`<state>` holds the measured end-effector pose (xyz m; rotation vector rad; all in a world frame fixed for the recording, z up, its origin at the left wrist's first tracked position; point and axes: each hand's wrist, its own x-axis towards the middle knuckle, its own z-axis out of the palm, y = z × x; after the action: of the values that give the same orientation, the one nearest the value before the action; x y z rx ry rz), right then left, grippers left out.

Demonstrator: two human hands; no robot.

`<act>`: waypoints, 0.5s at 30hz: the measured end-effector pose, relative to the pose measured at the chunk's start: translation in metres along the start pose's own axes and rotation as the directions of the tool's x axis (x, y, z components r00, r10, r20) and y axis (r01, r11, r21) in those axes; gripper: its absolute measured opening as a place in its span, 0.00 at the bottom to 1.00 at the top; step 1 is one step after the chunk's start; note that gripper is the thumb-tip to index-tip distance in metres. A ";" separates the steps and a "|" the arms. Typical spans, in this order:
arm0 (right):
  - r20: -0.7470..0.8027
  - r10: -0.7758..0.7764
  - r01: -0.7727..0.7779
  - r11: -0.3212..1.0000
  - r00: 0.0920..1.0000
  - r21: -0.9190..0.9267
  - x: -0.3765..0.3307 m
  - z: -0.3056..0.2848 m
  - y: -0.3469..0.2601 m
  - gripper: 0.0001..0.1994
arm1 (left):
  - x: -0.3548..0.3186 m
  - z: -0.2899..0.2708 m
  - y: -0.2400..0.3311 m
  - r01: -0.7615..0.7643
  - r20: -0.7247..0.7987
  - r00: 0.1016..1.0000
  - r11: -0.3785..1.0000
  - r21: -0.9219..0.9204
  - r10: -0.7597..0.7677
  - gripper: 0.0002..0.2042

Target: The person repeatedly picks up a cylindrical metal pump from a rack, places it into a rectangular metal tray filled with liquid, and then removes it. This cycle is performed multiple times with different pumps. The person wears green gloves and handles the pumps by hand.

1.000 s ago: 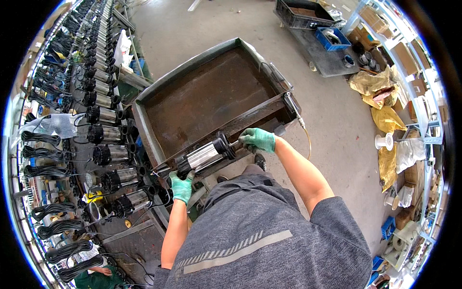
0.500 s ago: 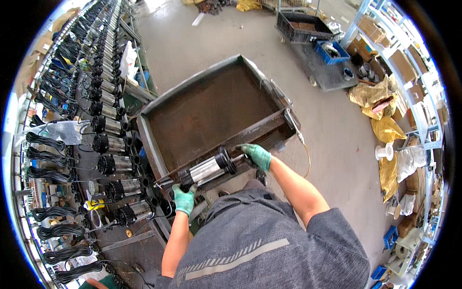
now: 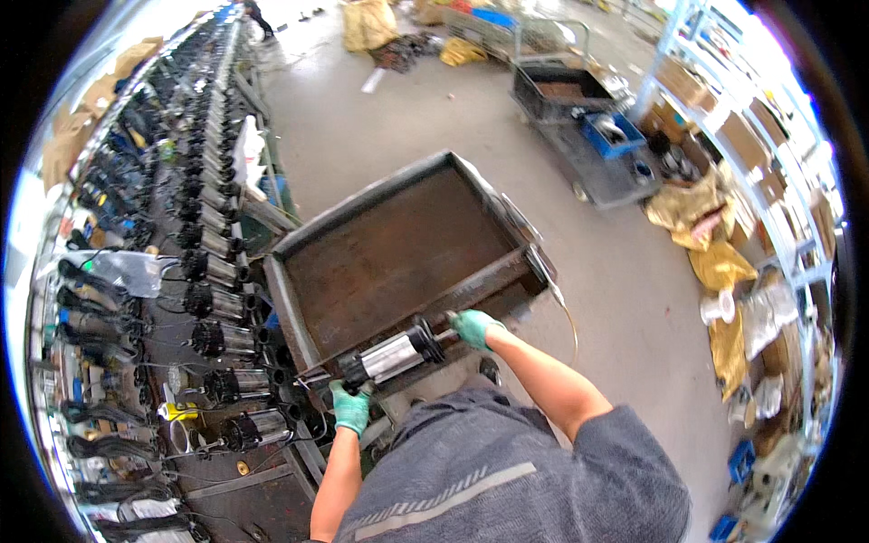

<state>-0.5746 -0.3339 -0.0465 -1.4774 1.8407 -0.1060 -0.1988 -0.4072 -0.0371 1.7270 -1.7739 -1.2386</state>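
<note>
Head view, both gloved hands, left hand (image 3: 350,408), right hand (image 3: 473,327), gripping pump motor (image 3: 391,355), over cart (image 3: 299,312) rim

Left hand (image 3: 350,407) hides the motor's (image 3: 391,355) lower end; right hand (image 3: 474,327) covers its shaft tip. Far shelf items upper right too small, blurred.

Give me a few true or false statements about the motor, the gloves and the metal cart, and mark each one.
1. Both hands wear green gloves. True: left hand, right hand.
2. The silver motor lies across the near edge of the metal cart. True.
3. The cart's tray is piled with motors. False: no motors lie in it.
4. The right hand has its grip on a yellow sack. False: it grips the motor's end.
5. Rows of motors line the bench at the left. True.
</note>
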 end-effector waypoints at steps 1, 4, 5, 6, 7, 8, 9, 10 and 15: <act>-0.033 0.030 -0.027 0.996 0.999 0.090 0.004 0.006 0.001 0.19 | -0.011 0.000 0.015 -0.100 -0.078 0.991 0.992 0.074 0.105 0.33; 0.020 0.202 -0.178 0.808 0.979 0.562 -0.003 0.015 -0.004 0.21 | -0.004 -0.004 -0.019 -0.108 -0.054 0.993 0.994 -0.005 0.108 0.33; 0.143 0.266 -0.273 0.556 0.953 0.785 -0.017 -0.003 -0.016 0.22 | 0.002 -0.002 -0.038 -0.108 -0.065 0.992 0.994 0.018 0.109 0.33; 0.135 0.197 -0.223 0.550 0.971 0.804 -0.019 -0.005 -0.007 0.19 | -0.010 -0.005 -0.004 -0.060 -0.048 0.997 0.998 -0.003 0.060 0.34; 0.124 0.125 -0.173 0.543 0.984 0.822 -0.026 -0.007 0.003 0.18 | -0.005 -0.002 -0.009 -0.064 -0.035 0.997 0.998 0.007 0.065 0.34; 0.157 -0.017 -0.147 0.258 0.987 0.955 -0.038 -0.005 0.012 0.22 | 0.001 0.001 -0.020 -0.068 -0.023 0.997 0.998 0.017 0.068 0.34; 0.144 -0.054 -0.126 0.251 0.988 0.960 -0.042 -0.006 0.017 0.23 | 0.003 0.000 -0.022 -0.070 -0.017 0.997 0.997 0.028 0.071 0.34; 0.132 -0.093 -0.106 0.244 0.987 0.964 -0.044 -0.006 0.020 0.23 | 0.003 -0.001 -0.024 -0.068 -0.019 0.997 0.997 0.038 0.069 0.35; 0.255 0.293 -0.386 0.621 0.921 0.682 -0.011 -0.012 0.003 0.22 | 0.004 -0.001 -0.019 -0.056 -0.021 0.998 0.997 0.046 0.057 0.35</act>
<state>-0.5841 -0.3276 -0.0340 -0.5455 1.6512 -0.4915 -0.1870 -0.4090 -0.0527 1.6962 -1.8384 -1.1597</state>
